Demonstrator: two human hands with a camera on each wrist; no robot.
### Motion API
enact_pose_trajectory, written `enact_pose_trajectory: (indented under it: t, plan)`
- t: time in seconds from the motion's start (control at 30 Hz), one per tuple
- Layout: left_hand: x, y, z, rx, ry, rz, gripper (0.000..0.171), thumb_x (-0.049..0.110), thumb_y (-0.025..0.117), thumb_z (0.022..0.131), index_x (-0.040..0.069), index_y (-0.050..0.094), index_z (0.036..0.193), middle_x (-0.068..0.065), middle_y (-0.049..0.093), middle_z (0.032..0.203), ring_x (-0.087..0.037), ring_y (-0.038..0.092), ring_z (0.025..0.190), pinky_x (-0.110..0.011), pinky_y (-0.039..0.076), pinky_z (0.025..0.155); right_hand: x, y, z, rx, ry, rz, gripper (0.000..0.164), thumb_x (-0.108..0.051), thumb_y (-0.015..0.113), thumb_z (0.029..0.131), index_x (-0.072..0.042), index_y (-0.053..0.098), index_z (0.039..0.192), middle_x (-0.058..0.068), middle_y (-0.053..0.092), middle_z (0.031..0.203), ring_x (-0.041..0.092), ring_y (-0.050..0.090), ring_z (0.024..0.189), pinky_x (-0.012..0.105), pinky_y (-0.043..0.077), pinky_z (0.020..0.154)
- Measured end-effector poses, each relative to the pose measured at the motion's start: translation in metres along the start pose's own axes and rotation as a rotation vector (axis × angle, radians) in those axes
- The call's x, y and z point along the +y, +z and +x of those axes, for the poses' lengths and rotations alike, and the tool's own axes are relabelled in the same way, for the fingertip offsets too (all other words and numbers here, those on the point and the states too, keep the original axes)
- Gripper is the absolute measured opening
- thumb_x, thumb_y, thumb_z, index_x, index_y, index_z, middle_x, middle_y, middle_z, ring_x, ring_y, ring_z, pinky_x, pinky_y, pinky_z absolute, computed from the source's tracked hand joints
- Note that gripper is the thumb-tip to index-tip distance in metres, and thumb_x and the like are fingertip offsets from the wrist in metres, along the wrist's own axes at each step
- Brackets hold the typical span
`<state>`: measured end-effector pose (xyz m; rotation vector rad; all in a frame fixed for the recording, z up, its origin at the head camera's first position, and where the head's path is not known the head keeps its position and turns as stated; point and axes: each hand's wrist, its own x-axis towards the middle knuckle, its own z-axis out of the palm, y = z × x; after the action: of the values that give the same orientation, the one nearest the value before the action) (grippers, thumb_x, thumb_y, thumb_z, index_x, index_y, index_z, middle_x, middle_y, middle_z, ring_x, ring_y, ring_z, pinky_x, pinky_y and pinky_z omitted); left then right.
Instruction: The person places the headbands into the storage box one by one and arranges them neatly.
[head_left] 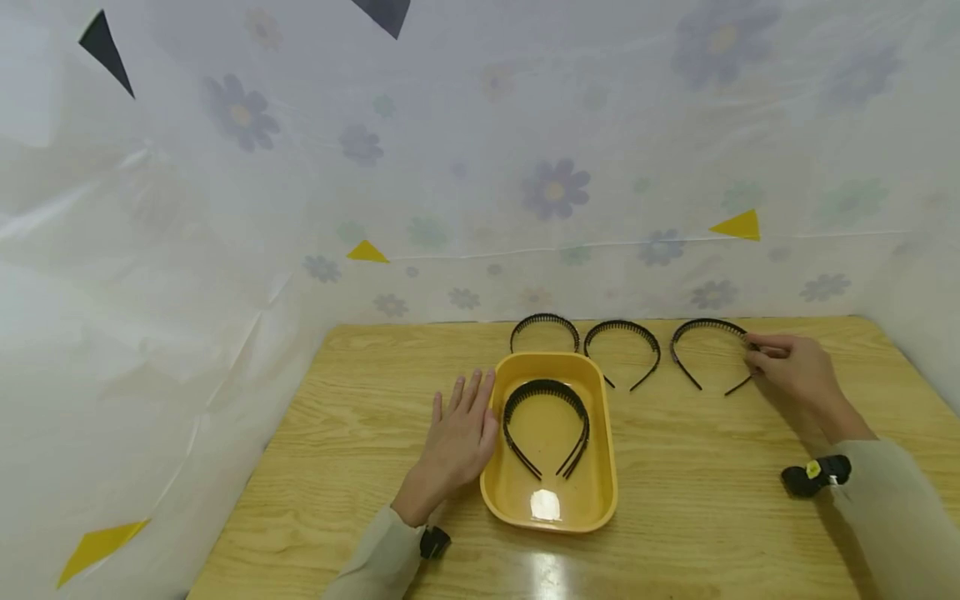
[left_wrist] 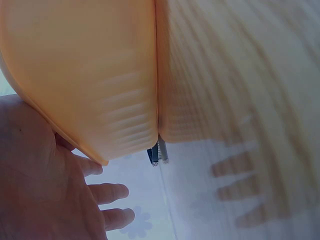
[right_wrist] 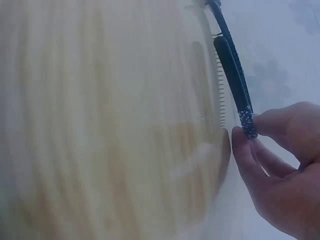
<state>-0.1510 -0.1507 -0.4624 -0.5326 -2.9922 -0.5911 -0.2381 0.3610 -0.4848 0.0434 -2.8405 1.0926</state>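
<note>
Yellow tray [head_left: 579, 505] up front, nested headbands [head_left: 546, 387] inside, the left hand [head_left: 457, 437] spread against its side, while the right hand [head_left: 797, 377] at the bench's [head_left: 697, 483] far right pinches a black headband [right_wrist: 232, 75], apparently picking up or setting down, so next calls for a lift trayward or clean release.

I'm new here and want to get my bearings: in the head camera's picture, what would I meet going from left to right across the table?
The left hand → the yellow tray → the middle headband of the back row → the rightmost headband → the right hand, pinching that last headband.
</note>
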Motion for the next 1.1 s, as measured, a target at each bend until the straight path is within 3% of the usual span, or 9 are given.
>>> enact_pose_trajectory:
  t: [0.1,0.17,0.3,0.37,0.57,0.73,0.83,0.93,1.1]
  plan:
    - [-0.001,0.000,0.000,0.001,-0.002,0.001,0.057,0.029,0.027,0.112,0.016,0.018,0.166,-0.012,0.021,0.169,-0.038,0.015,0.155,-0.068,0.009,0.119,0.001,-0.002,-0.002,0.016,-0.006,-0.003,0.047,-0.028,0.063,0.104,0.005,0.063,0.136,0.036,0.064,0.121,-0.017,0.050,0.077,0.060,0.053,0.079]
    - [0.000,0.000,0.000,0.001,-0.002,0.000,0.057,0.030,0.027,0.112,0.016,0.019,0.166,-0.012,0.021,0.169,-0.038,0.015,0.155,-0.068,0.009,0.119,0.002,-0.003,-0.003,0.020,-0.008,-0.001,0.047,-0.028,0.064,0.103,0.006,0.063,0.136,0.035,0.066,0.119,-0.024,0.044,0.074,0.049,0.056,0.074]
    - [0.000,0.000,0.000,-0.003,-0.004,-0.008,0.058,0.028,0.028,0.111,0.015,0.019,0.166,-0.013,0.022,0.169,-0.039,0.016,0.155,-0.069,0.009,0.119,0.002,-0.004,-0.005,0.026,-0.010,0.007,0.046,-0.027,0.065,0.102,0.007,0.064,0.134,0.032,0.069,0.113,-0.023,0.047,0.074,0.023,0.053,0.063]
    - [0.000,-0.001,0.000,-0.004,-0.005,-0.010,0.058,0.028,0.028,0.111,0.014,0.019,0.166,-0.014,0.022,0.169,-0.039,0.015,0.155,-0.069,0.009,0.119,0.002,-0.004,-0.006,0.032,-0.003,0.013,0.046,-0.027,0.065,0.102,0.007,0.064,0.133,0.031,0.071,0.109,-0.022,0.048,0.073,0.016,0.049,0.060]
    - [0.001,-0.001,0.000,-0.007,-0.008,-0.007,0.057,0.028,0.027,0.111,0.014,0.019,0.166,-0.014,0.022,0.169,-0.038,0.014,0.155,-0.069,0.009,0.119,-0.002,-0.003,-0.009,0.053,0.026,0.027,0.046,-0.027,0.066,0.102,0.007,0.065,0.133,0.029,0.073,0.104,-0.021,0.051,0.070,0.015,0.046,0.059]
    - [0.001,-0.001,0.000,-0.007,-0.010,0.003,0.058,0.029,0.027,0.111,0.015,0.018,0.166,-0.013,0.021,0.169,-0.037,0.013,0.156,-0.069,0.009,0.119,-0.010,-0.003,-0.014,0.067,0.021,0.085,0.049,-0.028,0.067,0.101,0.008,0.062,0.135,0.025,0.075,0.096,-0.009,0.064,0.066,0.019,0.049,0.055]
    - [0.001,-0.001,0.000,-0.002,-0.006,0.004,0.058,0.029,0.027,0.111,0.015,0.019,0.166,-0.014,0.022,0.169,-0.037,0.014,0.155,-0.069,0.010,0.119,-0.016,-0.004,-0.016,0.075,0.001,0.124,0.049,-0.026,0.066,0.102,0.009,0.061,0.136,0.024,0.075,0.095,-0.001,0.070,0.067,0.016,0.050,0.056]
    - [0.001,-0.001,0.000,-0.004,-0.006,0.002,0.057,0.029,0.027,0.111,0.015,0.019,0.166,-0.013,0.022,0.169,-0.037,0.014,0.156,-0.069,0.010,0.118,-0.024,-0.006,-0.018,0.091,-0.015,0.132,0.048,-0.024,0.067,0.102,0.008,0.061,0.137,0.024,0.074,0.102,0.000,0.071,0.068,0.009,0.048,0.060]
    - [0.001,-0.001,0.000,-0.016,-0.013,0.003,0.057,0.030,0.026,0.112,0.017,0.017,0.167,-0.012,0.020,0.170,-0.035,0.011,0.156,-0.068,0.009,0.119,-0.038,-0.007,-0.023,0.126,-0.029,0.076,0.047,-0.025,0.067,0.102,0.005,0.062,0.138,0.030,0.058,0.134,-0.019,0.059,0.069,0.005,0.041,0.061]
